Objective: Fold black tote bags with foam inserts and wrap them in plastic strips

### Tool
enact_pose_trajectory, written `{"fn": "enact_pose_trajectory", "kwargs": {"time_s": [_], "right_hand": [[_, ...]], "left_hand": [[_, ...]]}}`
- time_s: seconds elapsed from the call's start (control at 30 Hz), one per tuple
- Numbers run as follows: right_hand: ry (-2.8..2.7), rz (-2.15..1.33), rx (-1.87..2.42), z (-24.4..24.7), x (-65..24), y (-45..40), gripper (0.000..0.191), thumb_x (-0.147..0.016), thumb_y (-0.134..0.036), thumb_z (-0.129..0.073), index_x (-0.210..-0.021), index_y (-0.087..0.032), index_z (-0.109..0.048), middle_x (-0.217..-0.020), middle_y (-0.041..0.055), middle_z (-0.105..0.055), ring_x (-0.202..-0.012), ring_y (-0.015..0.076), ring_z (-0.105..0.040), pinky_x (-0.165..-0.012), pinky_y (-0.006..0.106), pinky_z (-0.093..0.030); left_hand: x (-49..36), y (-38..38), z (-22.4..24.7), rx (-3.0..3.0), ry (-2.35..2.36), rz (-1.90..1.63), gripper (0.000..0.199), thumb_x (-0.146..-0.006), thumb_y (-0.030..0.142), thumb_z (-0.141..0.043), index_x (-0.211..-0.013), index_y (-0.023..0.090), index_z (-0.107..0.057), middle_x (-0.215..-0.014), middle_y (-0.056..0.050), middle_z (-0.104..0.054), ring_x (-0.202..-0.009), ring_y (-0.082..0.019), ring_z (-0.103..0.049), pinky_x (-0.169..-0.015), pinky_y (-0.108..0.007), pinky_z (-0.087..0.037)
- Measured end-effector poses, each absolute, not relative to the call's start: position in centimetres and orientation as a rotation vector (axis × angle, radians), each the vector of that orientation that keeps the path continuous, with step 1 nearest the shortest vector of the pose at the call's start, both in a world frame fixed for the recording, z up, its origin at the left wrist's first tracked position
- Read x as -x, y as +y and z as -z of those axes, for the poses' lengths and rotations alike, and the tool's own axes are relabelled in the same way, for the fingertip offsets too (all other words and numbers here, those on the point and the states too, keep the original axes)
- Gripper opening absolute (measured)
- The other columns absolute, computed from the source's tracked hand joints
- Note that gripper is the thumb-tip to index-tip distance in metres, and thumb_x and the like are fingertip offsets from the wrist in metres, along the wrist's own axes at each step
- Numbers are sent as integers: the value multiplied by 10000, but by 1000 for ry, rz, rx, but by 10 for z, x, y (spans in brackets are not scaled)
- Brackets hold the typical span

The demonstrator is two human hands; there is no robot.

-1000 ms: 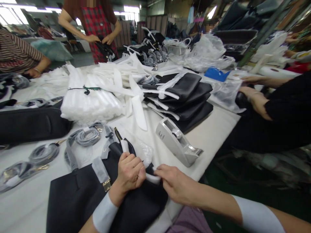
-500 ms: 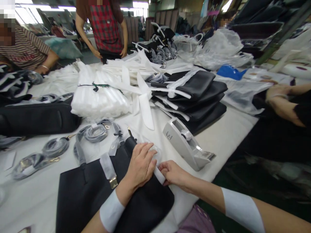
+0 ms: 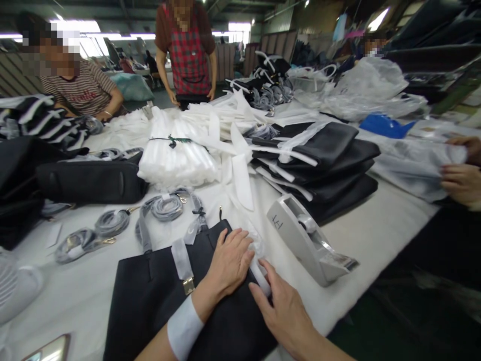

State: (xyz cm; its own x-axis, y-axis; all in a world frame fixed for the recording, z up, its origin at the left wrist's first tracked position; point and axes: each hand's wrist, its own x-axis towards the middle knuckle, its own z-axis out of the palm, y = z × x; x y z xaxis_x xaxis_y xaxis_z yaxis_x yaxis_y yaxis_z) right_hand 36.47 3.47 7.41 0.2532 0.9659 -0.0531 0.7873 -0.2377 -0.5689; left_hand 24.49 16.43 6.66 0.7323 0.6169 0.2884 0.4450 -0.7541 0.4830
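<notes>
Black tote bag point(image 3: 150, 306) lies on the white-covered table point(image 3: 376, 225); the left hand point(image 3: 229, 263) now presses flat and open on it, while the right hand point(image 3: 281, 311) has moved onto its plastic-wrapped white handle point(image 3: 259, 271) (grip firmness: cannot tell).

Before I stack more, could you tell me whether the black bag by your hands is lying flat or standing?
Flat: the black bag rests on the table, the left hand on top.

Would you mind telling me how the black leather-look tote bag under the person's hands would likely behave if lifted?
The black leather-look tote bag looks floppy, lying flat beneath the left hand. It seems empty, so probably light for its size. Its smooth surface may slip, and the gold metal buckle could swing.
</notes>
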Motion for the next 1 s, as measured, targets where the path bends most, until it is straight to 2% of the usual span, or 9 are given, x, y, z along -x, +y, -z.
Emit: {"fn": "enact_pose_trajectory", "kwargs": {"time_s": [0.13, 0.27, 0.37, 0.5, 0.63, 0.7, 0.83, 0.9, 1.0], "right_hand": [[-1817, -259, 2106, -50, -361, 32, 537, -993, -334, -289, -1462, -73, -308, -1352, 225, -546, -1168, 323, -583, -971, 543, -452], [-1961, -90, 2080, -61, -371, 36, 580, -991, -431, -343, -1473, -108, -315, -1204, 198, -640, -1018, 318, -647, -877, 518, -516], [-2006, 141, 1904, -73, -373, 42, 587, -971, -435, -414, -1477, -150, -328, -1260, 184, -599, -1088, 321, -609, -898, 500, -516], [-2077, 288, 1675, -62, -365, 51, 635, -974, -232, -356, -1547, -130, -101, -1503, 187, -370, -1367, 290, -389, -1043, 464, -438], [-2118, 313, 1767, -36, -361, 54, 709, -966, -204, -345, -1542, -109, 58, -1535, 205, -312, -1401, 304, -338, -1070, 528, -388], [-2125, 322, 1769, -27, -364, 53, 705, -972, -199, -323, -1538, -135, 92, -1532, 189, -322, -1403, 308, -335, -1088, 585, -335], [-2172, 133, 1631, -24, -378, 50, 625, -985, -258, -306, -1556, -223, -55, -1525, 140, -349, -1394, 305, -355, -1088, 596, -327], [-2047, -134, 1620, -34, -390, 59, 565, -993, -308, -289, -1542, -214, -192, -1462, 138, -454, -1332, 269, -456, -1060, 495, -409], [-1598, -441, 1741, -67, -410, 98, 532, -993, -343, -286, -1485, -149, -343, -1158, 121, -698, -1092, 217, -652, -932, 350, -509]], "left_hand": [[-247, 166, -66, -2594, 837, -557, 274, -1001, 306, -344, -1018, 222, -604, -1126, -35, -640, -1243, -228, -476, -1112, -533, -266], [-249, 165, -67, -2575, 869, -472, 342, -1015, 317, -287, -918, 218, -600, -1030, -21, -647, -1164, -201, -520, -1110, -520, -277], [-250, 166, -64, -2550, 863, -433, 376, -1018, 313, -248, -996, 227, -614, -1072, -27, -650, -1207, -200, -496, -1137, -516, -243], [-246, 175, -64, -2444, 794, -424, 361, -1001, 272, -282, -1167, 225, -600, -1235, -42, -633, -1316, -205, -431, -1179, -509, -182], [-231, 171, -90, -2212, 907, -491, 438, -993, 252, -266, -1378, 196, -467, -1441, -78, -499, -1379, -186, -384, -1185, -458, -239], [-222, 152, -105, -2225, 986, -532, 482, -998, 302, -277, -1460, 194, -362, -1514, -97, -401, -1415, -213, -330, -1182, -486, -241], [-211, 95, -100, -2436, 938, -425, 663, -990, 479, -321, -1545, 238, -49, -1592, -79, -220, -1471, -298, -172, -1159, -619, -188], [-212, 73, -78, -2527, 924, -363, 764, -968, 532, -360, -1535, 231, 54, -1603, -96, -135, -1470, -340, -148, -1132, -649, -216], [-216, 62, -46, -2627, 1004, -400, 836, -932, 543, -450, -1533, 248, 51, -1606, -87, -71, -1465, -369, -145, -1118, -665, -223]]}}
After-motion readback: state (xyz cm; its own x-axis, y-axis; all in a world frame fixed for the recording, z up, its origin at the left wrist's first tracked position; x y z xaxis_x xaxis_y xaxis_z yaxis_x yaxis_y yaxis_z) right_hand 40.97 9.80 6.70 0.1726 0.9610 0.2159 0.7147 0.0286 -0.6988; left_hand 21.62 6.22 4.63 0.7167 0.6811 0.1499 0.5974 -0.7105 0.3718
